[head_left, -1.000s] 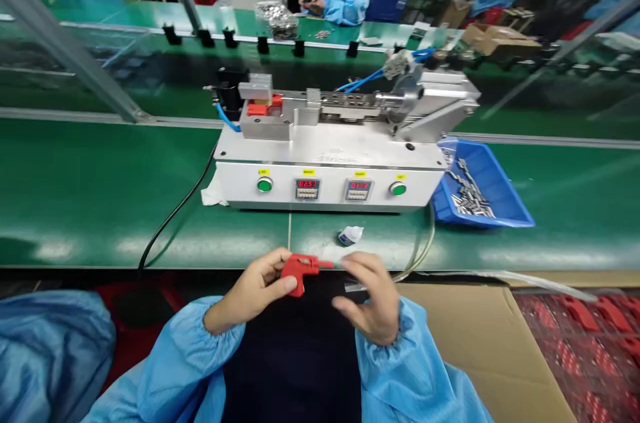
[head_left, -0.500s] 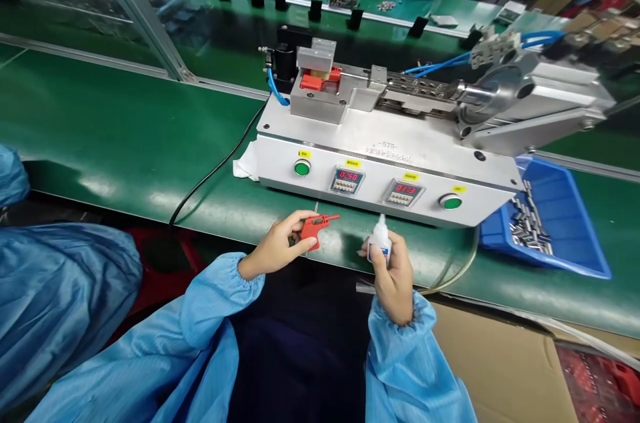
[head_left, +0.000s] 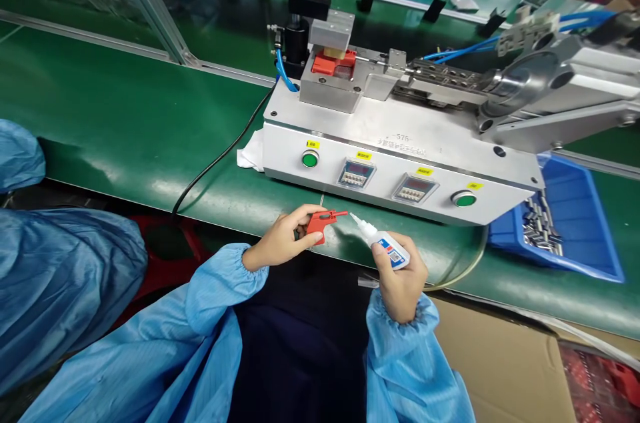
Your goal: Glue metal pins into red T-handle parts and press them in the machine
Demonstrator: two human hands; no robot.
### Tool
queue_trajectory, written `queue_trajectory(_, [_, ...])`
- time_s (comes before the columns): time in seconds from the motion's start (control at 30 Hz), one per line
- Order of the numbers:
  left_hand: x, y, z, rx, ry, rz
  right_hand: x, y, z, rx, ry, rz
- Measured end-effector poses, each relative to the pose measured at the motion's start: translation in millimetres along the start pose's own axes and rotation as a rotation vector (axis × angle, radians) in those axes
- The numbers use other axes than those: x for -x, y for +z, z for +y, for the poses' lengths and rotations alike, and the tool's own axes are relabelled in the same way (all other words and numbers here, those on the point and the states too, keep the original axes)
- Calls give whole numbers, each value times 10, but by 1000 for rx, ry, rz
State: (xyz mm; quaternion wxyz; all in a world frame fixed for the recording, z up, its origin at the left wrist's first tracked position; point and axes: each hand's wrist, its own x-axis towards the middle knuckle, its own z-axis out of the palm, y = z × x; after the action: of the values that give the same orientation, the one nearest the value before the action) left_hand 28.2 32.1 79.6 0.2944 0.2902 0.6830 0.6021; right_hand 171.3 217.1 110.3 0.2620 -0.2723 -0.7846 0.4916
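Observation:
My left hand (head_left: 285, 236) pinches a small red plastic toy pistol (head_left: 321, 225) by its grip, with the thin barrel pointing right. In my right hand (head_left: 404, 279) is a white glue bottle (head_left: 390, 250) with a blue and red label. The bottle leans to the left, and its narrow nozzle tip is close to the end of the barrel. Whether the two touch I cannot tell. Behind both hands stands a metal bench machine (head_left: 400, 136), where another red plastic part (head_left: 334, 64) sits in the fixture.
A blue bin (head_left: 585, 223) of metal tubes sits right of the machine. A black cable (head_left: 220, 155) runs along the green bench (head_left: 125, 129). A person's blue sleeve (head_left: 65, 289) is at the left. Below right is a cardboard box (head_left: 500, 356).
My right hand has tipped the glue bottle from upright to leaning left, bringing its nozzle near the barrel end. The view has shifted slightly, and the machine's red digits look dimmer.

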Motion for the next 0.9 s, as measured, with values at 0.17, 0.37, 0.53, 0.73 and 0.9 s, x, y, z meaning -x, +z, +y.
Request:
queue_trajectory(0.17, [5, 2, 9, -5, -4, -9, -7, 59, 8, 0, 0, -14])
queue_trajectory(0.37, [3, 4, -2, 1, 19, 2, -27, 74, 15, 8, 10, -19])
queue_trajectory(0.53, [0, 1, -4, -27, 37, -6, -18, 60, 1, 20, 8, -13])
queue_trajectory(0.73, [4, 1, -4, -39, 70, -11, -14, 68, 19, 5, 7, -9])
queue_trajectory(0.9, [10, 5, -7, -46, 59, 3, -12, 63, 14, 16, 18, -29])
